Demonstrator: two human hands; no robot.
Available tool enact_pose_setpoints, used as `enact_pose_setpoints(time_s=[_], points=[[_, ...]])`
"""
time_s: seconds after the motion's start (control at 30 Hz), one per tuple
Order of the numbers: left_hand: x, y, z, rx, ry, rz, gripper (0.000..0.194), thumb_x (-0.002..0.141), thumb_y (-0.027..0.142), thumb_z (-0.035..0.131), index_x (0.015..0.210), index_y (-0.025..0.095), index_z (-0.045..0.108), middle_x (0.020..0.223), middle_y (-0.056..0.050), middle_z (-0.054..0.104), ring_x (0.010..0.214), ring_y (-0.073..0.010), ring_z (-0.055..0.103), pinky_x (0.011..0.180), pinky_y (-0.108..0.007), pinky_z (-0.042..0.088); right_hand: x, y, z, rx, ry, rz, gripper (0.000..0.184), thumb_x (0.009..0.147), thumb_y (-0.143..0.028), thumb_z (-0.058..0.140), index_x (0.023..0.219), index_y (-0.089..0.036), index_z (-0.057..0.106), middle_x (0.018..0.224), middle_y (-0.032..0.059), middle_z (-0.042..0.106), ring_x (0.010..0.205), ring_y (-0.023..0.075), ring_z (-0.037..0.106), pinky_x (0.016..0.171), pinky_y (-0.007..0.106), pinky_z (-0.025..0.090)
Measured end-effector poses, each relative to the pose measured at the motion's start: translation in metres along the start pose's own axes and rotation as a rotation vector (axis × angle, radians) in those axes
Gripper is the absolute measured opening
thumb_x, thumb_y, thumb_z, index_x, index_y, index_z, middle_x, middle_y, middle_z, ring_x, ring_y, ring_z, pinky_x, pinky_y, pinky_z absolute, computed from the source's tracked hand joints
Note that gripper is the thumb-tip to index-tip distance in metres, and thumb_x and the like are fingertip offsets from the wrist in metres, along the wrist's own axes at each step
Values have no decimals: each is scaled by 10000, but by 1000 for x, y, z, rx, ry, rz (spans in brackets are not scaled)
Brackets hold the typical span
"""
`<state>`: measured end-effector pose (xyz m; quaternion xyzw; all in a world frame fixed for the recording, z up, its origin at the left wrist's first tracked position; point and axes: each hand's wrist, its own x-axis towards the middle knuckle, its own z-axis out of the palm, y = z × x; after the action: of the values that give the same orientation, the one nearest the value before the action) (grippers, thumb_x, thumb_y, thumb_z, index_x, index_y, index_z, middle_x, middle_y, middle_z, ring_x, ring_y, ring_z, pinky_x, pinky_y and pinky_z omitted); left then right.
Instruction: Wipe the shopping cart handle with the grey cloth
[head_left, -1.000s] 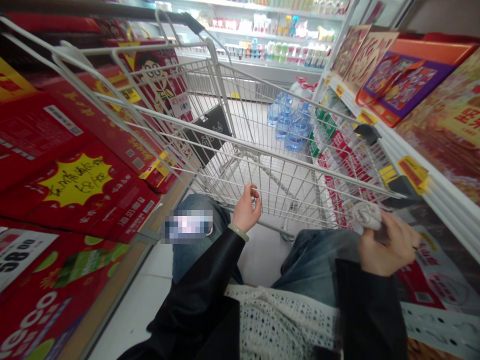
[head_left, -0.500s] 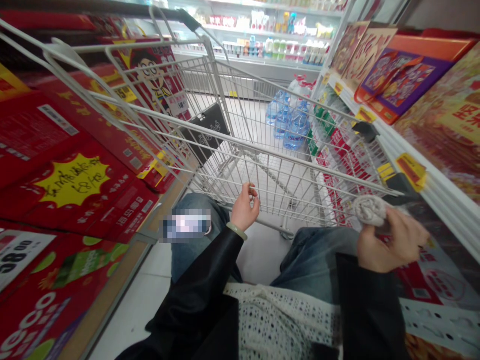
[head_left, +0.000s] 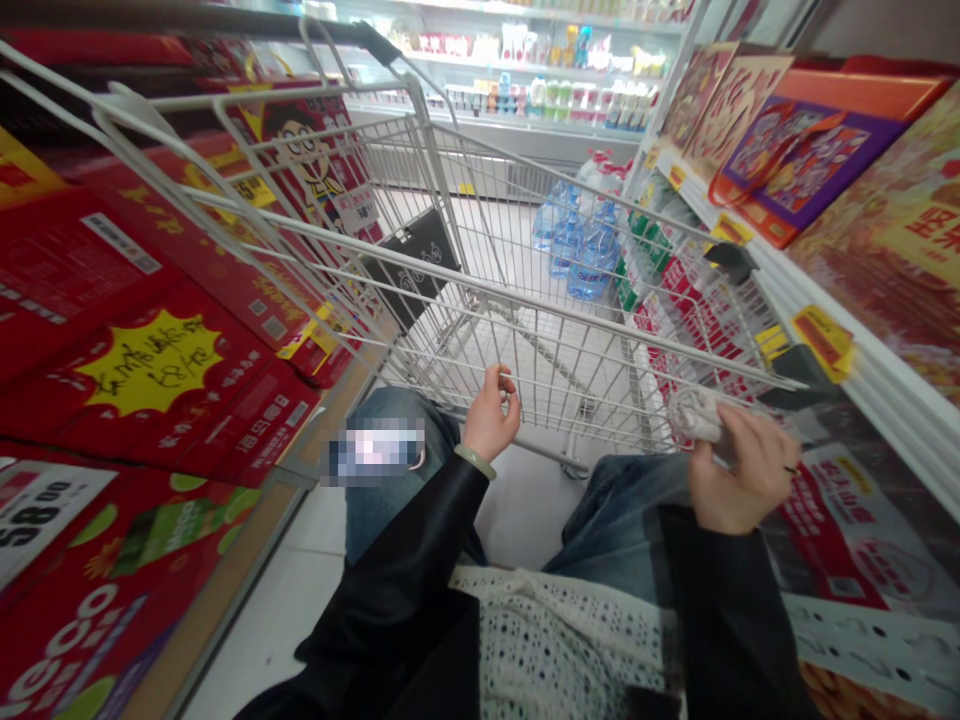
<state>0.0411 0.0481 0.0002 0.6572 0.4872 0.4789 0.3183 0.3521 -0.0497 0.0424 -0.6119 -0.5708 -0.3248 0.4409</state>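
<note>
Right hand (head_left: 742, 475): fingers and thumb pressed together, pinching rolled grey cloth (head_left: 696, 415) | cloth: beside wire shopping cart (head_left: 480, 283), long axis roughly level, end pointing left | left hand (head_left: 491, 415): fingers loosely curled, holding nothing, just below cart's side | writing: price card (head_left: 37, 520) "58.00"; yellow starburst sign (head_left: 150, 360) "68"; carton (head_left: 919, 240) "坚果"
</note>
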Motion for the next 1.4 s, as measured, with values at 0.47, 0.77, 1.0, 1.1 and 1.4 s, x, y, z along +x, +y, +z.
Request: enact_pose_setpoints(time_s=[0.47,0.77,1.0,1.1,1.4], points=[[0,1,1,-11,2,-8,382,876,135,539,1223,242,421,1008,-27,590,956,-156,634,894,-341,580,-14,-10,3,27,-23,34,275,859,-192,648,1115,-174,747,1092,88,768,1058,256,686,995,428,523],[0,0,1,-2,16,9,398,865,128,549,1226,251,433,995,-24,602,936,-153,648,870,-318,575,11,-19,5,45,91,12,339,838,-143,643,1160,-174,743,1102,104,762,1101,292,674,1020,488,520],[0,-1,0,0,10,17,407,868,127,548,1237,250,431,1005,-28,603,948,-155,649,877,-320,578,-12,-24,12,56,-8,-3,324,857,-143,623,1159,-192,730,1102,89,763,1081,254,679,1008,438,531],[-1,-1,1,-11,10,18,411,863,127,554,1237,250,435,1000,-27,603,949,-156,647,871,-316,578,7,-28,4,44,75,-10,355,845,-140,637,1185,-189,724,1120,103,758,1106,284,682,1023,481,524],[0,-1,1,-7,20,10,407,867,133,553,1239,250,437,1000,-25,603,923,-151,650,872,-319,578,-3,-39,17,82,-26,-21,331,837,-126,606,1134,-195,736,1087,81,770,1076,256,688,1001,459,552]])
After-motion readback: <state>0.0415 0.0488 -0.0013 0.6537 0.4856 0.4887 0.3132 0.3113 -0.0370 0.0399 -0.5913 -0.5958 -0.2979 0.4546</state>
